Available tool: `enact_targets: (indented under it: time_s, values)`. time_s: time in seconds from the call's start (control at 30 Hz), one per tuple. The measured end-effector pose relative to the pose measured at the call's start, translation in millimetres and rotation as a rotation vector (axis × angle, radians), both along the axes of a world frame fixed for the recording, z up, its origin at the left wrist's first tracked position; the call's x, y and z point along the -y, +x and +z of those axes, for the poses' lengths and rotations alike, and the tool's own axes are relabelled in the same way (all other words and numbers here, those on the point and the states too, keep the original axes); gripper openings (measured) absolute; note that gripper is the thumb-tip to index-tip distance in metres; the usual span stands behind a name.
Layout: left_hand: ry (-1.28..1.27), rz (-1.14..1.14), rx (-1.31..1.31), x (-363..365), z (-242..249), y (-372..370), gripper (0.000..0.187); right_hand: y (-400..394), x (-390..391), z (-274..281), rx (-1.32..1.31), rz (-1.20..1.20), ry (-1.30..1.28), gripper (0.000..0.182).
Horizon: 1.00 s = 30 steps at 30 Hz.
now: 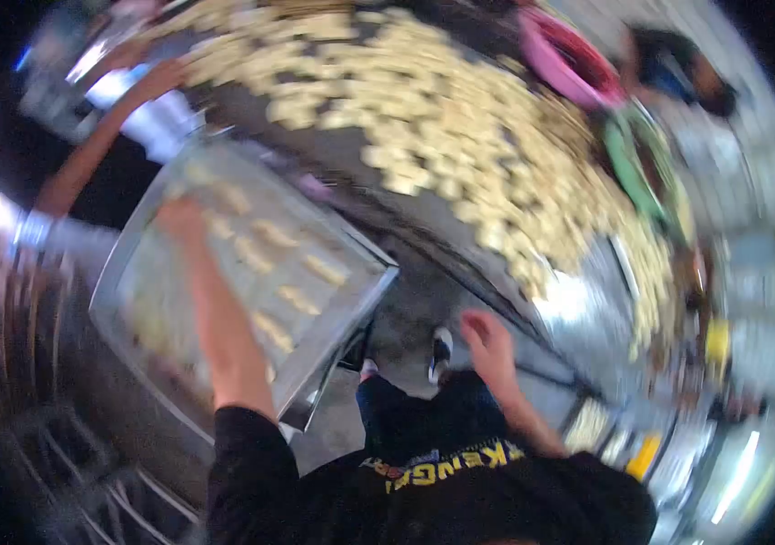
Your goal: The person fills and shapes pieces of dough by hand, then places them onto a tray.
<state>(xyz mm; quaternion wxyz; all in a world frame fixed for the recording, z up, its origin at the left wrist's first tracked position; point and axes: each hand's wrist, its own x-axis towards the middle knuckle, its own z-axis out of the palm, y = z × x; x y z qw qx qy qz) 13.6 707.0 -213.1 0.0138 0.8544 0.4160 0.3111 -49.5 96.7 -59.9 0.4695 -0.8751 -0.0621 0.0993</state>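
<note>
My left hand (180, 218) reaches over a large metal tray (151, 300); its fingers are smeared by motion, so its grip is unclear. Rows of pale, elongated dough pieces (254, 254) lie in the tray, to the right of that hand. My right hand (487, 338) hangs in front of my body, near the table's edge, holding nothing, with thumb and fingers apart. Many pale, flat dough pieces (442, 118) cover the dark table (333, 163) beyond both hands.
A pink basin (569, 54) and a green basin (637, 163) stand at the table's far side. Another person's arm (101, 145) reaches toward the dough at upper left. A further person (674, 68) is at upper right. Metal racks (106, 490) stand at lower left.
</note>
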Motion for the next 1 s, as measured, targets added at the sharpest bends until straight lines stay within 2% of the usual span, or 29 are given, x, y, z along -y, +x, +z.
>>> enact_targets:
  time_s: [0.03,0.07,0.1,0.13,0.2,0.27,0.33,0.37,0.43,0.5,0.53,0.57,0.6,0.63,0.67,0.7,0.73,0.77,0.8,0.87,0.9,0.93,1.0]
  values:
    - [0.458,-0.171,-0.061,-48.1,-59.9,-2.0,0.035,2.6,-7.3,7.0,0.054,0.027,-0.036,0.021]
    - [0.52,-0.121,-0.396,-60.5,-72.5,0.0,0.039,2.6,-13.3,13.8,0.046,0.001,-0.008,0.022]
    - [0.333,-0.022,-0.477,-80.5,-88.3,11.5,0.042,3.5,-17.2,20.3,0.039,-0.006,0.029,0.023]
    - [0.371,-0.048,-0.509,-86.2,-84.6,13.9,0.05,3.9,-17.7,27.8,0.045,-0.073,0.026,0.023]
    - [0.194,0.08,-0.352,-86.5,-70.2,20.0,0.058,8.7,-14.8,40.4,0.07,-0.01,0.081,0.021]
    - [0.036,0.07,-0.286,-68.8,-34.7,6.8,0.065,16.5,10.6,48.7,0.179,-0.052,0.023,0.02]
    - [0.129,0.126,-0.373,-59.3,-6.4,-5.4,0.067,34.2,49.0,47.0,0.317,-0.142,-0.108,0.019]
    - [0.141,0.106,-0.375,32.4,47.9,-16.8,0.067,47.8,74.6,41.6,0.352,-0.213,-0.173,0.019]
    - [-0.04,0.207,0.077,109.4,143.9,-14.1,0.057,75.3,126.2,41.0,0.339,-0.444,-0.194,0.019]
    - [-0.244,-0.056,0.409,230.0,202.5,-14.9,0.041,109.1,182.7,27.3,0.405,-0.515,-0.127,0.021]
    - [-0.241,-0.283,0.556,272.3,193.7,-15.5,0.031,132.2,202.6,12.7,0.403,-0.51,-0.107,0.021]
    - [-0.358,-0.297,0.452,349.9,218.1,-11.5,0.027,157.6,223.1,-2.8,0.443,-0.504,-0.129,0.019]
    - [-0.369,-0.642,0.501,416.2,217.0,-13.8,0.023,180.4,241.0,-11.5,0.485,-0.497,-0.149,0.019]
    - [-0.692,-0.773,0.511,485.4,220.4,-10.9,0.02,203.2,246.7,-14.3,0.456,-0.48,-0.193,0.023]
    - [-0.673,-0.817,0.271,547.3,235.0,-13.3,0.022,225.0,240.8,-12.9,0.428,-0.455,-0.237,0.029]
    - [-0.79,-0.961,0.199,587.6,213.8,-18.3,0.026,234.4,228.8,13.6,0.202,-0.409,-0.333,0.039]
    - [-0.903,-1.015,0.192,630.4,207.8,-26.4,0.026,244.9,221.6,15.1,0.208,-0.353,-0.487,0.041]
    - [-1.014,-1.069,0.188,664.3,206.5,-28.5,0.025,256.7,217.3,14.6,0.213,-0.333,-0.463,0.041]
    - [-0.996,-1.046,0.187,685.6,208.9,-26.2,0.025,264.0,215.3,12.7,0.223,-0.301,-0.464,0.035]
    - [-1.148,-0.955,0.181,718.7,216.1,-26.3,0.025,256.7,232.2,16.3,0.215,-0.261,-0.452,0.03]
    - [-1.137,-0.943,0.179,728.7,218.9,-20.6,0.025,243.0,245.3,32.7,0.377,-0.237,-0.246,0.026]
    - [-1.245,-0.874,0.267,735.2,221.4,-11.9,0.026,226.5,258.6,50.7,0.535,-0.211,-0.038,0.024]
    - [-1.517,-0.713,0.529,764.1,244.0,11.1,0.028,180.5,285.0,85.5,0.425,-0.061,0.291,0.019]
